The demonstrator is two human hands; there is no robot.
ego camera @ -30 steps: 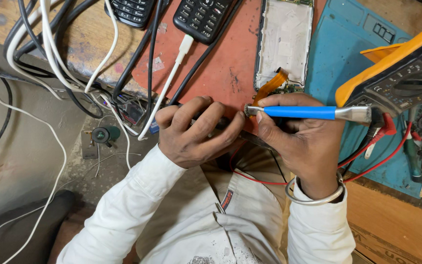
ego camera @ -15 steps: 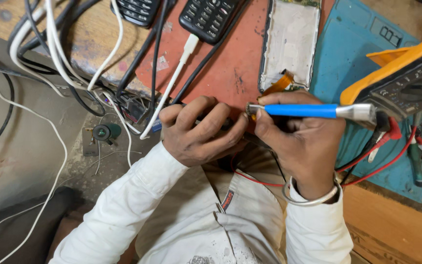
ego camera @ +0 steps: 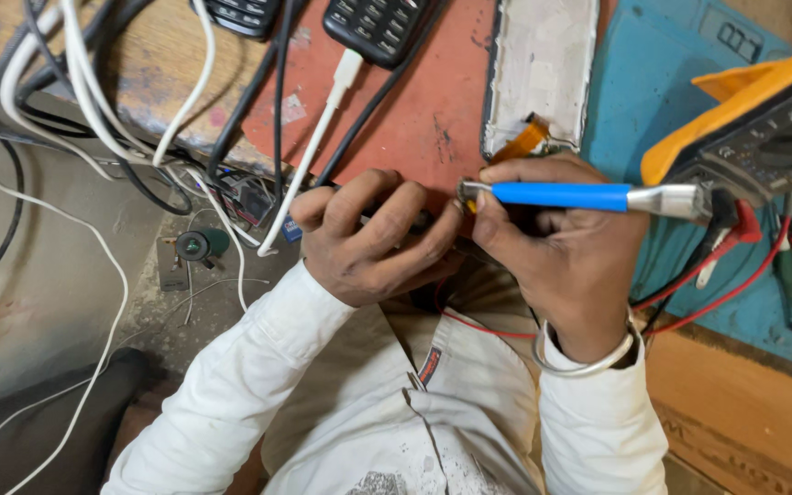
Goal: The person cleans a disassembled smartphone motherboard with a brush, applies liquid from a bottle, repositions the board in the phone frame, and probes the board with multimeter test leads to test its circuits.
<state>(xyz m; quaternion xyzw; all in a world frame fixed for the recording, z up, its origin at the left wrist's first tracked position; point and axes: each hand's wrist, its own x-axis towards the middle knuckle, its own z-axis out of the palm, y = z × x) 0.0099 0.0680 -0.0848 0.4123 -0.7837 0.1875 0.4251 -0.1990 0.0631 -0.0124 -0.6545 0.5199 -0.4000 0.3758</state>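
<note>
Head view: a blue-handled tool (ego camera: 561,195) lies level in the right hand (ego camera: 561,252), fingers closed round it, its metal tip meeting the left hand (ego camera: 373,238), which curls tight over a small dark part, mostly hidden. Beyond sit a red mat (ego camera: 414,101), phone shell (ego camera: 543,64), yellow meter (ego camera: 753,119) and cables (ego camera: 93,101).

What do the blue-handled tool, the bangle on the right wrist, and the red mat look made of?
Blue-handled tool: glossy blue grip, likely plastic, with a dull silvery metal ferrule. Bangle: thin, shiny silver band, apparently metal. Red mat: matte, scuffed and stained sheet, probably rubber or silicone, though the look leaves it open.
</note>
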